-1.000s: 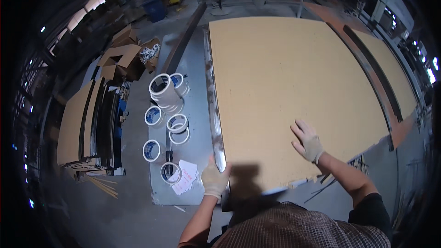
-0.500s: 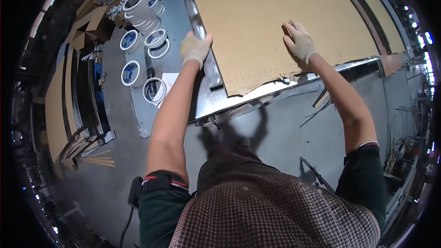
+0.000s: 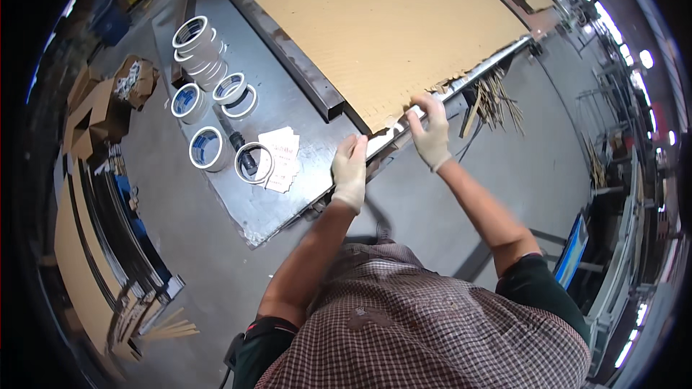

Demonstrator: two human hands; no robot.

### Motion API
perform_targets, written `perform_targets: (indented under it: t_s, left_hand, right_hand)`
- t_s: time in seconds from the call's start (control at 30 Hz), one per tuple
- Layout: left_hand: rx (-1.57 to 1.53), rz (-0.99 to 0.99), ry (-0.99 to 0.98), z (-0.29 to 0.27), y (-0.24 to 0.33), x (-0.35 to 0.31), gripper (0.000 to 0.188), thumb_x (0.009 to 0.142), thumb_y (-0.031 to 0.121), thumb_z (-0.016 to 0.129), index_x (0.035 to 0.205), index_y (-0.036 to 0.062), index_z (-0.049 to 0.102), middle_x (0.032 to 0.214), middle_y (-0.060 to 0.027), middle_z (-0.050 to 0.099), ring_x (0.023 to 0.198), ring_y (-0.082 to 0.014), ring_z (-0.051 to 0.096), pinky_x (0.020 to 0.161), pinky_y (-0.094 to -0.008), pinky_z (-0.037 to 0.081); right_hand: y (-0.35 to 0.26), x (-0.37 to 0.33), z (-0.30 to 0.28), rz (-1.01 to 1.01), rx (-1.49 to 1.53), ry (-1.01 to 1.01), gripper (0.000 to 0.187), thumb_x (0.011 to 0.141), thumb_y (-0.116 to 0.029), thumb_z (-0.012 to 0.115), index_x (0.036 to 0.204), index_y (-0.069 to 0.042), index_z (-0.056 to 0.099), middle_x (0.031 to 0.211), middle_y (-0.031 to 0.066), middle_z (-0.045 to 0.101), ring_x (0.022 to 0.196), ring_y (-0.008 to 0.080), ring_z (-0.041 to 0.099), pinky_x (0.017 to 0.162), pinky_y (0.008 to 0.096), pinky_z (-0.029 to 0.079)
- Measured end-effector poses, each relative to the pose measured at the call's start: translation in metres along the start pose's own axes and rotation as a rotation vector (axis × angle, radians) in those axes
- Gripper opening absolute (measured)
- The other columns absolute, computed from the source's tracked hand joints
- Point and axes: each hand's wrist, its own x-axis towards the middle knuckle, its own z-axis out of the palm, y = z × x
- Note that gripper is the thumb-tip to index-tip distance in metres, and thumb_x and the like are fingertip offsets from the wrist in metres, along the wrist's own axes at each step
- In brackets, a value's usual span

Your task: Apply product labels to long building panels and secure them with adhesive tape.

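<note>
A large brown cardboard sheet (image 3: 360, 29) lies on the metal workbench (image 3: 288, 209), its near edge torn and ragged. My left hand (image 3: 349, 173), in a pale glove, is at the bench's front edge beside the sheet's near left corner, fingers pointing up and thumb apart. My right hand (image 3: 431, 137), gloved likewise, is at the ragged edge just to the right, its fingers curved and apart from the thumb. Nothing shows held in either hand. A dark square metal tube (image 3: 303, 75) runs along the sheet's left side.
Several white tape rolls (image 3: 207, 148) stand on the bench's left, some stacked. Near them are a black-handled tool (image 3: 245, 158) and white paper slips (image 3: 282, 162). Cardboard boxes (image 3: 101, 112) and stacked panels (image 3: 86, 223) are on the left. Thin wooden strips (image 3: 494, 104) lie beyond the bench edge.
Both hands have left their places on the sheet and tube and come nearer to each other at the sheet's near left corner. The view has shifted, showing more of the bench's left part.
</note>
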Motion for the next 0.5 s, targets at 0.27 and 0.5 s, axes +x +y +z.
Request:
perform_targets:
  t_s: [0.27,0.5]
  left_hand:
    - [0.415,-0.27,0.103,0.029,0.006,0.068,0.048,0.082,0.05,0.076,0.087,0.0036,0.063,0.079,-0.0038,0.057,0.062,-0.0161,0.05,0.056,-0.0297,0.045]
    - [0.606,-0.396,0.011,0.031,0.007,0.088,0.053,0.086,0.049,0.071,0.114,0.0059,0.061,0.097,-0.0091,0.063,0.079,-0.0214,0.06,0.069,-0.0372,0.054]
  right_hand:
    - [0.033,0.058,0.012,-0.002,-0.15,-0.442,0.023,0.087,-0.022,0.062,0.103,-0.008,0.067,0.101,0.0136,0.064,0.104,0.0316,0.059,0.091,0.0421,0.047]
    - [0.058,0.062,0.016,-0.046,-0.067,-0.466,0.024,0.087,-0.026,0.064,0.103,-0.009,0.067,0.095,0.0119,0.064,0.098,0.0316,0.06,0.087,0.0424,0.048]
